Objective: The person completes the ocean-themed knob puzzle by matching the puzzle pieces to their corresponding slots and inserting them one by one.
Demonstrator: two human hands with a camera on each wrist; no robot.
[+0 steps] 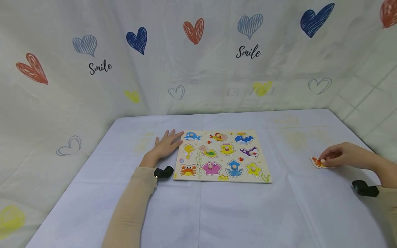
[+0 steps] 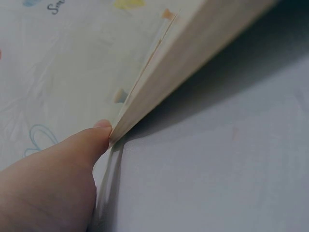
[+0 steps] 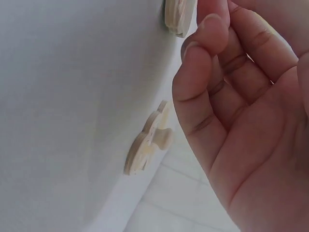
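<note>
A pale wooden knob puzzle board with colourful sea animals lies flat on the table. My left hand rests at its left edge, fingers spread and straight; in the left wrist view the thumb touches the board's edge. Far to the right of the board, my right hand pinches an orange-red puzzle piece at the table surface. In the right wrist view the curled fingers partly cover a piece edge, and a separate piece with a knob lies below.
A white cloth covers the table. Behind it hangs a pale curtain printed with hearts and lettering. Black wrist cameras sit under the left wrist and the right wrist.
</note>
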